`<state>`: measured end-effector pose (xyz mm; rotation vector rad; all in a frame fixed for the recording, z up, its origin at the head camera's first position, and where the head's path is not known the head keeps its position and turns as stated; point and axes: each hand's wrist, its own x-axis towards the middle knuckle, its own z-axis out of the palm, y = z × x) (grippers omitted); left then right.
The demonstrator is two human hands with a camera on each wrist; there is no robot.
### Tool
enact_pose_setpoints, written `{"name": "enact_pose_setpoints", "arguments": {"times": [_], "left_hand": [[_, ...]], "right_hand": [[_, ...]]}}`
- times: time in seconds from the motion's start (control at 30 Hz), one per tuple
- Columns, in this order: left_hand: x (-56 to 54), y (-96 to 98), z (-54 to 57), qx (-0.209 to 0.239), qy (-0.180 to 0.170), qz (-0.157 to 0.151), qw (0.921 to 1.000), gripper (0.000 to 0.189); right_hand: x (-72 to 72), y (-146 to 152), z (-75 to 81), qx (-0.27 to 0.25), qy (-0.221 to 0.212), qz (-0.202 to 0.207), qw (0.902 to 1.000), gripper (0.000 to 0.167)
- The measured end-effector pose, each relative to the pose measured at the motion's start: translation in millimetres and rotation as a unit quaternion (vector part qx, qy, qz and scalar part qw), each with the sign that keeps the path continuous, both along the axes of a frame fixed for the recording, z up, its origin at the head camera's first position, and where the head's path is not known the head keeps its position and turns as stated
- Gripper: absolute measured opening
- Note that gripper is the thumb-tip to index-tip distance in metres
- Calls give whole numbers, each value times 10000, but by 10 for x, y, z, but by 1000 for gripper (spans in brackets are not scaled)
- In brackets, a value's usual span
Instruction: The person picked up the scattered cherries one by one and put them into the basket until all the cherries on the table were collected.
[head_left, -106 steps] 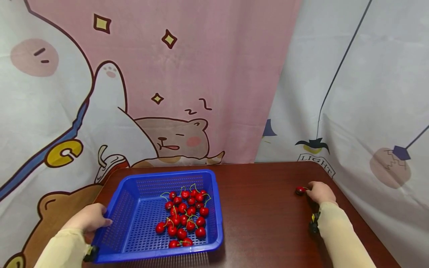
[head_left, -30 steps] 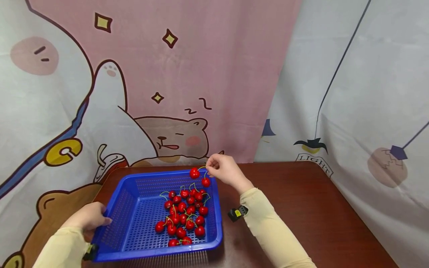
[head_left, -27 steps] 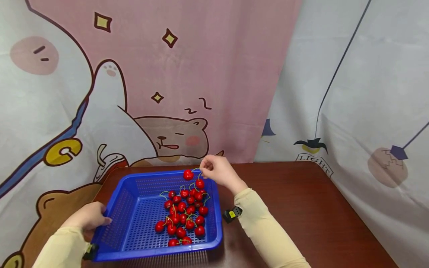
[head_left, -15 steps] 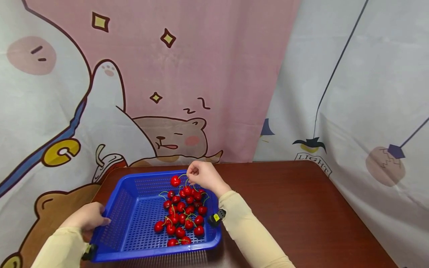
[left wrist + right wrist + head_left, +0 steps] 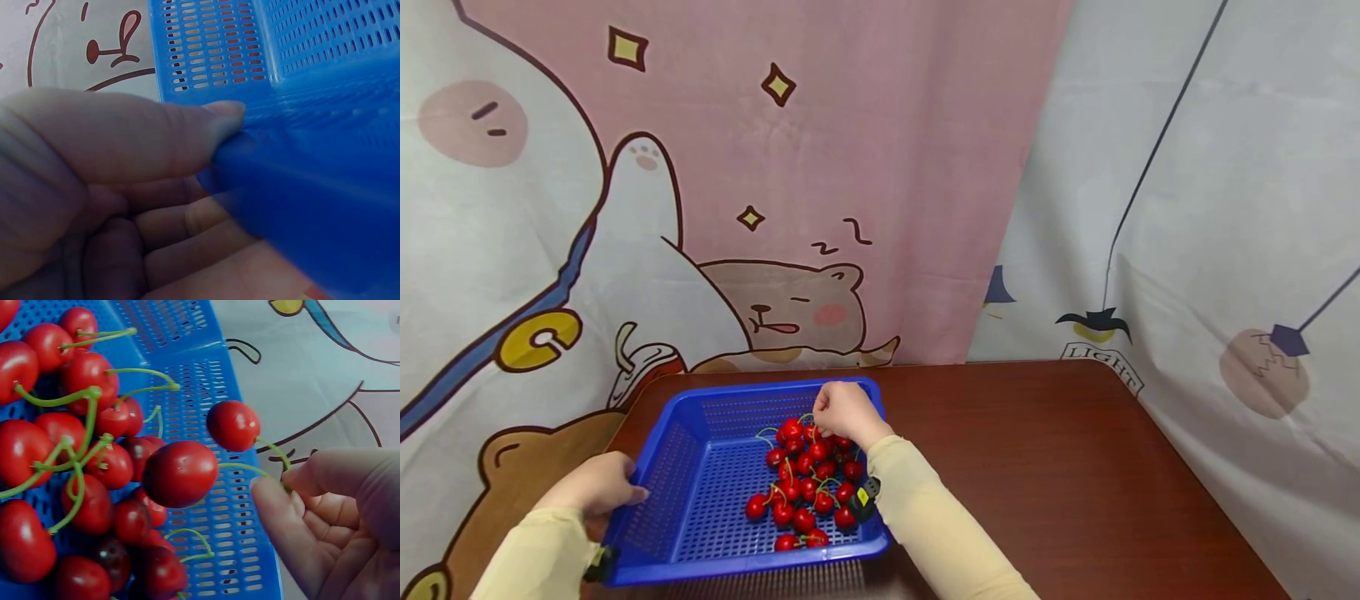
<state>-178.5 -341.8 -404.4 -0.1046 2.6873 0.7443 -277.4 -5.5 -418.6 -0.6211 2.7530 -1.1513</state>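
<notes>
My right hand (image 5: 848, 412) is over the back right part of a blue plastic basket (image 5: 692, 568). Thumb and finger pinch the green stems of a pair of red cherries (image 5: 181, 474); in the right wrist view the pair hangs left of the fingertips, above the pile. Several more cherries (image 5: 805, 490), many with joined green stems, lie in the basket's right half. My left hand (image 5: 597, 485) grips the basket's left rim. In the left wrist view its thumb (image 5: 169, 134) lies on top of the rim, with the other fingers curled below.
The basket stands on a dark red-brown wooden table (image 5: 1037, 467), whose surface extends to its right. Behind the table hangs a printed cloth (image 5: 925, 208) with cartoon animals. A small black wrist camera (image 5: 863, 498) on the right sleeve hangs over the basket's right side.
My right hand picked up the cherry pair from the table's right side, carried it left over the basket and lowered it towards the pile. My left hand stays on the rim.
</notes>
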Motion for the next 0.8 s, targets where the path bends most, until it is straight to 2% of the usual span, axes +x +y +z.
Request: {"name": "enact_pose_setpoints", "arguments": {"times": [0.2,0.37,0.6,0.8], "left_hand": [[-23,-10,-16,179,-142,153,9996,28],[-17,-26,-31,67,-20,31,10000,28],[-17,-34,-19,-190,86,-140,9997,31],[-18,-28,-7,-262,146,-192,9994,31]], "right_hand": [[46,-34,-45,450,-260,-130,9986,28],[76,-47,-71,849,-275,-192,9958,34],[67,-51,-148,1380,-199,-25,9902,46],[90,-12,-89,1592,-92,124,9871,53]]}}
